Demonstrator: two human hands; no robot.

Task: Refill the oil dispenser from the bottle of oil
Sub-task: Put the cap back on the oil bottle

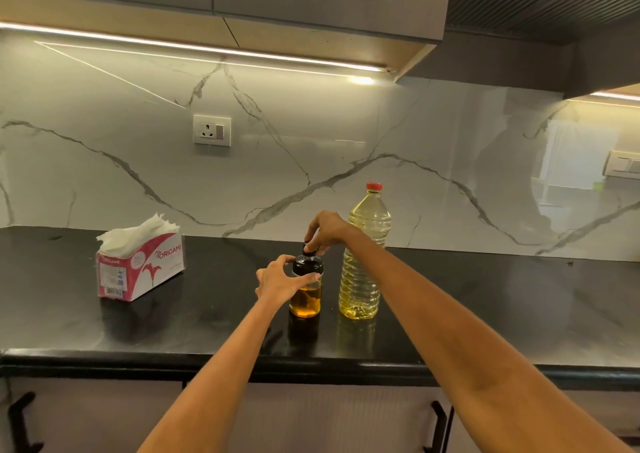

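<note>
1 black bench (104,328) runs the full width of the view, its front edge nearest the person and its back edge meeting a marble-patterned backsplash (311,141). Broad bare stretches of its top lie to the far left and to the right of the things standing on it. 1 wall socket (212,129) sits on the backsplash above the left half.

1 bottle of oil (363,262) stands upright right of centre, tall, clear, ribbed, filled with pale yellow oil, with its red cap (374,186) on. 1 tissue box (145,267), pink and white, stands well apart to the left, with white tissues sticking out of the top.

1 oil dispenser (306,290), a small glass jar with a black top, stands upright just left of the bottle, near it but with a narrow gap between. Amber oil fills roughly its lower part.

2 hands are on the dispenser. The left hand (277,281) grips it from the left, thumb and fingers curled round the black collar and upper glass. The right hand (327,231) reaches over from the right, in front of the bottle, and its fingertips pinch the small black knob (308,250) on top.
</note>
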